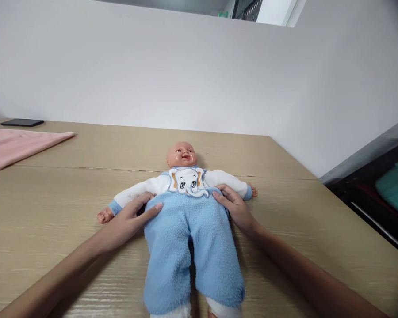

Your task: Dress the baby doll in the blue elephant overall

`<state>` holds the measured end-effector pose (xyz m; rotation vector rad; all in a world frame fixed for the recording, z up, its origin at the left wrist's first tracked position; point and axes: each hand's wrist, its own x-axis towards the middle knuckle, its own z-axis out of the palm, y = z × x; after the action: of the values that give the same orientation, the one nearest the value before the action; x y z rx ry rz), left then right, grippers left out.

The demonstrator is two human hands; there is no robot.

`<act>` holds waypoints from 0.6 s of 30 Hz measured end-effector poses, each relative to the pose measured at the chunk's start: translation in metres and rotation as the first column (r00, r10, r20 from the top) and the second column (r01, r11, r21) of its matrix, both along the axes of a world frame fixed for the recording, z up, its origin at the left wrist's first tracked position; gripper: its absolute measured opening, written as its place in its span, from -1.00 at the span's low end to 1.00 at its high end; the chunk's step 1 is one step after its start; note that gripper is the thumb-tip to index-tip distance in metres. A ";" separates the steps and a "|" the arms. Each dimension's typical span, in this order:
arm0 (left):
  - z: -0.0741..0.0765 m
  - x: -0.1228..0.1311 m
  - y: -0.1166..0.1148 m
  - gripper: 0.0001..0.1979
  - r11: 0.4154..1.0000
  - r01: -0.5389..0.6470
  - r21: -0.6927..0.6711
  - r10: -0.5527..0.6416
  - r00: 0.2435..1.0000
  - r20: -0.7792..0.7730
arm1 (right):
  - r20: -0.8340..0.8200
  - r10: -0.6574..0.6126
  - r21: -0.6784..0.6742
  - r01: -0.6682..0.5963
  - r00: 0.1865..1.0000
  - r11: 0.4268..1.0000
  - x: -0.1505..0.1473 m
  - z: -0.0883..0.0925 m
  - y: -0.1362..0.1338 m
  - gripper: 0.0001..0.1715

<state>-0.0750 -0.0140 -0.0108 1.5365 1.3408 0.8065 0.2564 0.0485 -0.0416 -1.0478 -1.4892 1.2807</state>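
Now, a doll (182, 221) lies face up on the counter (69, 198), held at the waist.
Left hand (130, 221) and right hand (238, 208) each have their grip closed on a side, thumbs over the blue trousers (217, 260), other fingers partly hidden; light, even pressure should keep the soft body straight and the fleece from bunching.

Two bare forearms visible: left forearm (59, 269) is cropped at the frame's lower left, right forearm (305, 269) at the lower right. Both are slim, smooth in outline, narrowed at the wrists and widened toward the frame edges. Left grip (135, 215) and right grip (235, 205), mid-frame, are bare too, built with slender, tapered fingers, partly hidden. Left thumbnail (158, 206) is seen as short, rounded. Finer surface detail is blurred.
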 end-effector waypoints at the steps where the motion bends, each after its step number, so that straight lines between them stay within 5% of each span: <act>1: -0.001 0.000 -0.001 -0.54 1.000 -0.002 -0.008 0.002 1.000 0.031 | 0.002 -0.002 0.003 0.002 1.000 1.000 0.000 0.000 0.000 -0.49; 6: -0.010 0.008 0.004 -0.55 0.979 -0.054 -0.198 0.144 0.867 0.477 | 0.010 -0.029 0.028 0.028 1.000 0.999 0.000 -0.001 -0.001 -0.54; 9: -0.013 0.012 0.010 -0.57 0.968 -0.069 -0.241 0.197 0.804 0.561 | 0.025 -0.048 0.045 0.047 0.999 0.998 0.001 -0.001 -0.001 -0.58; 14: -0.013 0.006 0.011 -0.59 0.996 -0.090 0.018 0.085 0.979 0.185 | 0.072 -0.059 0.086 0.053 0.996 0.995 -0.001 -0.002 -0.001 -0.61; 18: -0.013 0.001 0.011 -0.56 0.977 -0.032 0.212 0.063 0.988 -0.140 | 0.115 -0.066 0.132 0.050 0.991 0.990 -0.003 -0.003 -0.003 -0.62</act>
<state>-0.0737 -0.0032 -0.0242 1.7626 1.4408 0.9032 0.2535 0.0453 -0.0451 -1.0902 -1.5967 1.0828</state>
